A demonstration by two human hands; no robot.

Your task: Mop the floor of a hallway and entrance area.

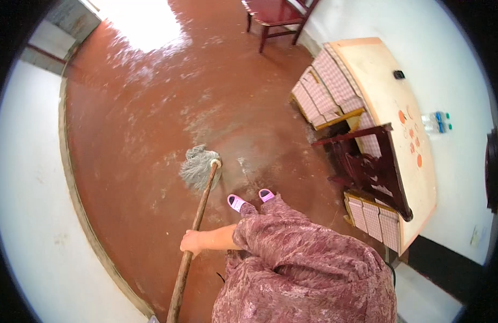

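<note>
My right hand (191, 242) is closed around the wooden handle (198, 214) of a mop, with the forearm reaching across from a mottled, dusky-pink sleeve. The handle slants from the bottom edge up to the mop's grey string head (198, 167), which lies spread on the reddish-brown floor (152, 121), left of and beyond my feet. A pale collar joins the head to the handle. My left hand is out of view. Wet-looking, dull grey patches mark the floor around the mop head.
Pink slippers (236, 202) are on my feet. At right, a dark wooden chair (390, 173) stands against a pale-topped desk (394, 97) with checked drawer fronts. Plastic bottles (436, 122) are beside the wall. Another chair (275, 14) stands farther off. A white wall (31, 181) runs along the left.
</note>
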